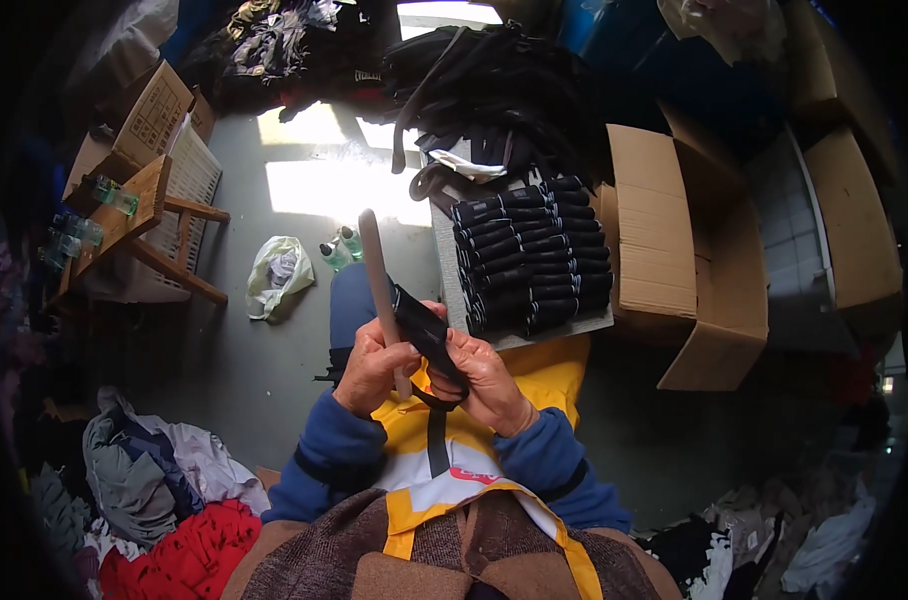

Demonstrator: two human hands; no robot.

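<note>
Over my lap, my left hand [374, 368] is closed round a long flat greyish-tan stick [374, 262] that stands nearly upright. Close beside it, my right hand [486, 378] grips a folded black fabric piece [424, 332], thumb on top. A narrow black strip loops below the fingers. The cloth lies next to the stick; whether they touch is hard to tell. To the right of my hands, rows of folded black fabric pieces [534, 255] with pale edge lines are stacked on a grey speckled block [446, 265].
Behind the stack lies a heap of black strips [489, 85]. Open cardboard boxes [657, 225] stand at the right. A wooden stool [159, 215] with bottles is at the left, near a plastic bag [277, 280] on the floor. Clothes [189, 550] are piled at the lower left.
</note>
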